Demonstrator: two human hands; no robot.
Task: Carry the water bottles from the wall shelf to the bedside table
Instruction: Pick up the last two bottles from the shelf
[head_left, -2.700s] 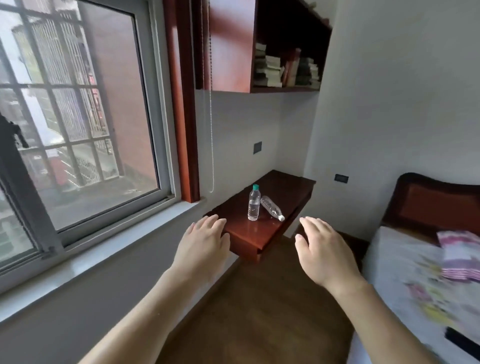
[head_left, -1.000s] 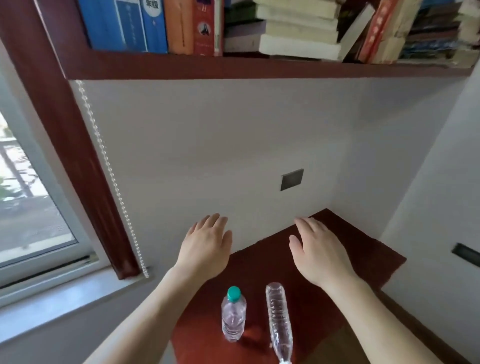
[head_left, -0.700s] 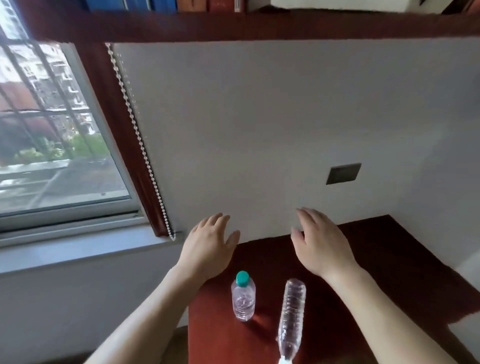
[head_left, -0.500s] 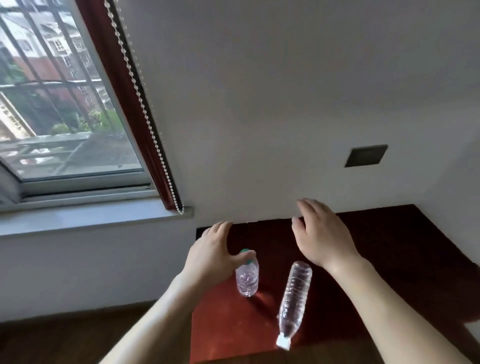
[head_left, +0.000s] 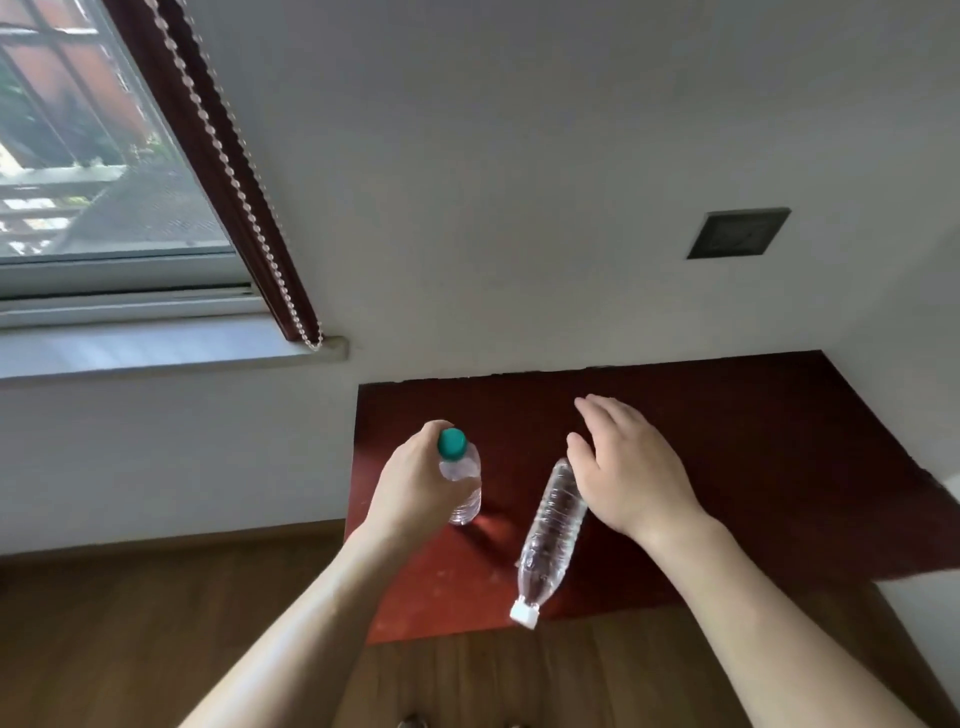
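A small clear water bottle with a green cap (head_left: 464, 478) stands upright on the dark red wall shelf (head_left: 753, 467). My left hand (head_left: 415, 488) is wrapped around its left side, fingers closed on the body. A second clear bottle with a white cap (head_left: 550, 540) lies on its side on the shelf, cap toward the front edge. My right hand (head_left: 628, 467) hovers over the far end of that lying bottle with fingers spread, at its base; whether it touches I cannot tell.
A white wall rises behind the shelf, with a dark socket plate (head_left: 737, 234). A window with a red-brown frame (head_left: 218, 171) and a bead cord (head_left: 244, 192) is at the left, above a pale sill (head_left: 156, 348). Wooden floor (head_left: 130, 623) lies below.
I walked up to the shelf and my view tilted down onto it. My left hand closed around the green-capped bottle. My right hand came down over the lying bottle.
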